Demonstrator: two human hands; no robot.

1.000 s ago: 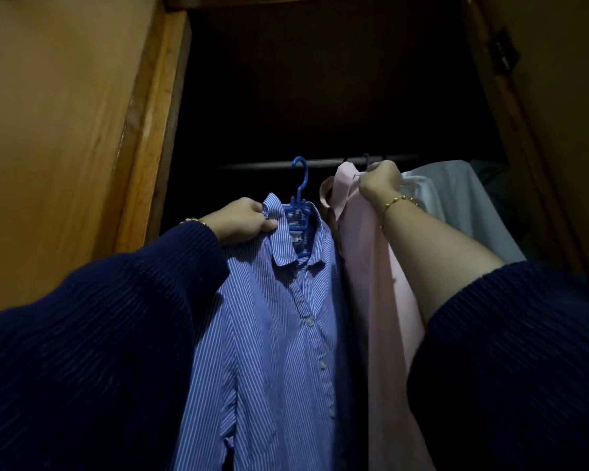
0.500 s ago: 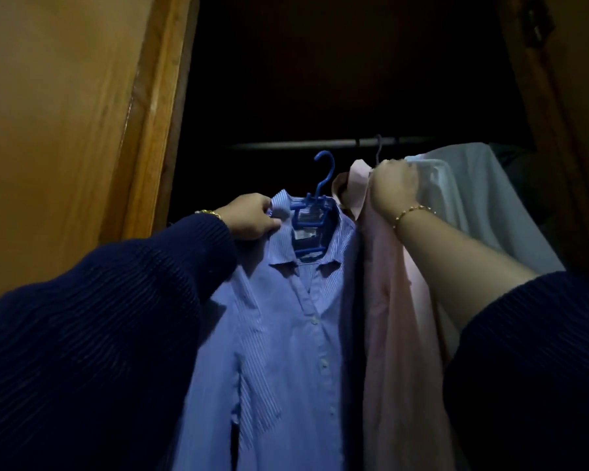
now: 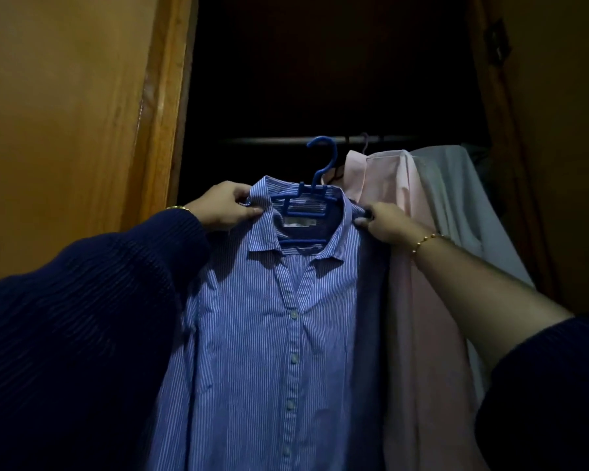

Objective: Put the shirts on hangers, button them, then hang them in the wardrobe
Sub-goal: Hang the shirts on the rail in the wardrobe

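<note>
The blue shirt (image 3: 269,334) hangs buttoned on its hanger (image 3: 303,202) in the open wardrobe (image 3: 164,130), held up in front of the rod (image 3: 269,141). The left hand (image 3: 223,210) pinches the left shoulder beside the collar, fingers (image 3: 238,195) curled over the cloth and thumb under. The right hand (image 3: 388,226) grips the right shoulder, fingers closed round the end there. Each hand is at one end of the hanger, neither nearer.

The hanger's long axis runs left to right, along the rod, and the shirt front faces the person. The hook (image 3: 325,154) rises above and beyond both hands, its top level with the rod and its flat side seen face-on. Whether it touches the rod cannot be told. To catch, it likely needs a turn across the rod. Just to the right a pink shirt (image 3: 412,266) already hangs, touching the right hand, with a white shirt (image 3: 456,205) beyond it.
</note>
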